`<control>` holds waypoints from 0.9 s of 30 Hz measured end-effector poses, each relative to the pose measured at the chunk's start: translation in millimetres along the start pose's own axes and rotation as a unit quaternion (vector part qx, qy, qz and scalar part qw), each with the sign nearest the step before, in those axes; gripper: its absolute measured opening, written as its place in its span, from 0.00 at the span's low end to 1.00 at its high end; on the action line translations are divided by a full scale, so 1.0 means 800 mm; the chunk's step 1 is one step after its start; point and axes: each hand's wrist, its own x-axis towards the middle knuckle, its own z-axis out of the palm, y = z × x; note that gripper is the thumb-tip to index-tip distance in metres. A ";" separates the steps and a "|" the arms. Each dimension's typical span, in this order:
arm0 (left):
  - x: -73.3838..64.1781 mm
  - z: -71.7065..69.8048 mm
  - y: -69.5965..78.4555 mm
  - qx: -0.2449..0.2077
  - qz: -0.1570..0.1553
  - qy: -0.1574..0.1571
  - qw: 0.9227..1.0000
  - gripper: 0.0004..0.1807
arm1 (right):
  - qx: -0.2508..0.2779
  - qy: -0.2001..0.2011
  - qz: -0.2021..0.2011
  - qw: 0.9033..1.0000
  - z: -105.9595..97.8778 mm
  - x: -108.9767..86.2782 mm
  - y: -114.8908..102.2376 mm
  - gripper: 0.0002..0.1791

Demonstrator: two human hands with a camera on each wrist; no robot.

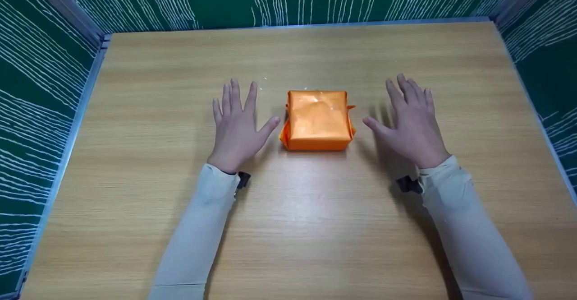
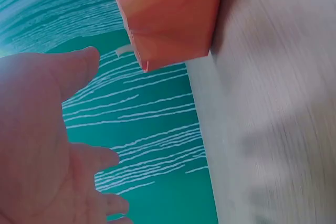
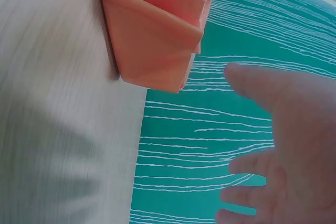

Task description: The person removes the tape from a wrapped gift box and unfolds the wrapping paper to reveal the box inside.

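A box wrapped in shiny orange paper (image 1: 318, 119) sits near the middle of the wooden table (image 1: 288, 228). Folded paper flaps stick out at its left and right sides. To its left my left hand (image 1: 239, 128) is spread, palm down, with the thumb tip close to the box. My right hand (image 1: 412, 124) is spread on the other side, a little farther off. Neither holds anything. In the left wrist view the folded side of the orange package (image 2: 176, 24) shows beyond the thumb. The right wrist view shows the package's opposite folded end (image 3: 152, 35).
Green walls with white streaky lines (image 1: 221, 2) enclose the table at the back and both sides. Blue tape (image 1: 81, 124) runs along the table's edges. Tiny white specks lie on the table behind the box. Dark straps show at both wrists.
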 end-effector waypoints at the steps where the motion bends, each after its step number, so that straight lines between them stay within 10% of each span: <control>1: 0.000 0.000 0.002 0.000 0.002 -0.003 1.000 0.51 | 0.001 -0.003 0.001 1.000 0.000 0.000 0.000 0.54; 13: 0.005 -0.002 0.042 -0.057 0.042 -0.031 0.997 0.52 | 0.024 -0.005 -0.013 1.000 0.004 0.005 -0.018 0.43; 27: 0.009 0.004 0.045 -0.091 0.055 -0.055 0.993 0.53 | 0.050 0.025 -0.051 0.997 0.011 0.018 -0.024 0.34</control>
